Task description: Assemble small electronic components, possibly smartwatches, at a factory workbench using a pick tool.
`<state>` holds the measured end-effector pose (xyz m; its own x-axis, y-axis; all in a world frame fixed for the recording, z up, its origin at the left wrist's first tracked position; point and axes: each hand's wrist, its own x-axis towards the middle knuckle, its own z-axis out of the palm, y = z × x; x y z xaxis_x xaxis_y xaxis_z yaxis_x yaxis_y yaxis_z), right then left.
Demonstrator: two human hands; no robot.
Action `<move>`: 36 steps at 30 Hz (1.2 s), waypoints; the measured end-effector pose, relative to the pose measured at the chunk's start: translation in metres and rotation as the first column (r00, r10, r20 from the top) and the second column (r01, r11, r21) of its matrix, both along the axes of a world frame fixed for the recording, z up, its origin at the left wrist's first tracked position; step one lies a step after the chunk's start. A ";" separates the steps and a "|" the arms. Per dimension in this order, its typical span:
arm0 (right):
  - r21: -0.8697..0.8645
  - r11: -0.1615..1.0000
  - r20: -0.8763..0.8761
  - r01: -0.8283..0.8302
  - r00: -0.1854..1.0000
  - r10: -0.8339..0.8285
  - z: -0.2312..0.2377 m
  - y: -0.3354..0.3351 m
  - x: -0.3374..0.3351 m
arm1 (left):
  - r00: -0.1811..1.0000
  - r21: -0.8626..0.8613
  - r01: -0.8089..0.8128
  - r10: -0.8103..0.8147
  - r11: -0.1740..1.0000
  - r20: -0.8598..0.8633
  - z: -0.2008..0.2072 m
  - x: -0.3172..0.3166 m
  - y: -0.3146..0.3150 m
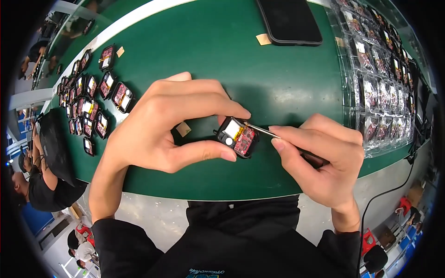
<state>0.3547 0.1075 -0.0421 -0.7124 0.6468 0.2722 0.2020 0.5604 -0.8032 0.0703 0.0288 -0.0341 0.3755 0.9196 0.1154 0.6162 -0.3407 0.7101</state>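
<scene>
Between the thumb and fingers of my left hand (155, 123) is a small open black case (243, 141), tilted above the table. Inside it show a red circuit board, a white block, a strip of yellow tape and a round silvery part. My right hand (324, 155) pinches a pair of slim metal tweezers (262, 130). Their tip touches or nearly touches the upper edge of the case, close to my left index finger; actual contact is too small to tell. A little tan paper piece (183, 129) lies beneath my left hand.
Several similar open cases (88, 104) are clustered on the left of the green table (194, 60). A black phone (292, 21) lies at the far side, beside a tan scrap (263, 39). Clear plastic trays (375, 92) of circuit-board units line the right. People sit at the left.
</scene>
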 end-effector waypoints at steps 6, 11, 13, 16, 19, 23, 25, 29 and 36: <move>-0.009 1.000 0.013 -0.020 1.000 0.020 0.001 0.001 -0.002 | 0.999 0.019 0.008 -0.007 1.000 -0.033 0.001 0.001 -0.001; 0.013 1.000 -0.002 0.001 1.000 -0.001 -0.004 -0.002 -0.002 | 0.999 0.035 0.027 -0.026 0.999 -0.019 0.002 0.003 0.001; 0.011 1.000 -0.003 0.012 1.000 -0.011 -0.005 -0.003 -0.001 | 0.999 0.050 0.042 -0.040 0.998 -0.037 0.002 0.003 0.001; 0.031 0.999 -0.008 0.011 1.000 -0.011 -0.004 -0.003 -0.001 | 0.996 0.060 0.062 -0.058 0.996 -0.063 0.003 0.003 0.002; 0.007 1.000 0.030 0.016 0.999 -0.016 0.000 -0.003 -0.001 | 0.996 0.057 0.058 -0.054 0.997 -0.064 0.003 0.003 0.002; 0.023 1.000 -0.014 0.001 1.000 -0.001 -0.005 -0.003 -0.002 | 0.997 0.052 0.051 -0.047 0.997 -0.064 0.004 0.002 0.001; 0.049 0.999 -0.019 -0.003 1.000 0.004 -0.006 -0.002 -0.002 | 0.997 0.056 0.054 -0.051 0.997 -0.055 0.003 0.002 0.002; 0.092 0.996 -0.026 -0.010 1.000 0.013 -0.005 -0.002 -0.004 | 0.996 0.074 0.061 -0.056 0.995 -0.067 0.004 0.002 0.003; 0.115 0.993 -0.024 -0.009 1.000 0.011 -0.006 -0.003 -0.003 | 0.997 0.096 0.039 -0.032 0.995 -0.076 0.003 0.003 0.001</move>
<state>0.3518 0.1041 -0.0484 -0.7107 0.6030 0.3623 0.1767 0.6515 -0.7378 0.0734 0.0300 -0.0311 0.4188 0.8912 0.1744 0.6524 -0.4289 0.6249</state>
